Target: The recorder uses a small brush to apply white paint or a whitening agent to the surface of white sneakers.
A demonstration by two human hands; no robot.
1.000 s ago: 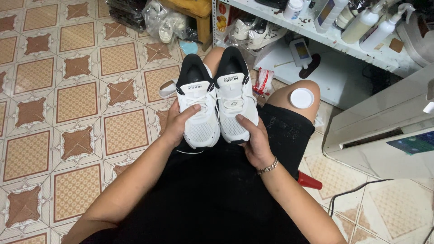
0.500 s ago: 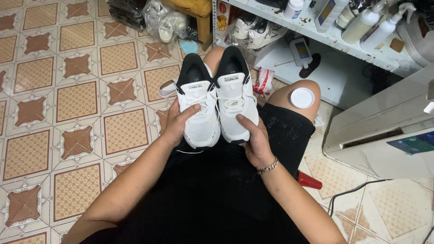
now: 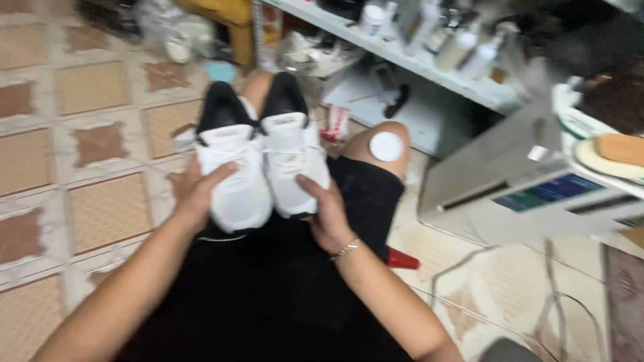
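Two white sneakers with black collars rest side by side on my lap, toes pointing toward me. My left hand grips the left sneaker from its outer side, fingers across the toe area. The right sneaker is held by my right hand, which wears a thin bracelet at the wrist. I sit on the floor in black shorts. A round white lid lies on my right knee. The picture is blurred by motion.
Patterned brown floor tiles spread to the left. A white shelf with bottles runs along the back. A grey box-shaped machine stands at the right, with a red object by my thigh and cables on the floor.
The view has swung right and blurred, so the machine and floor at the right show more. Both hands keep holding the sneakers in the same way.
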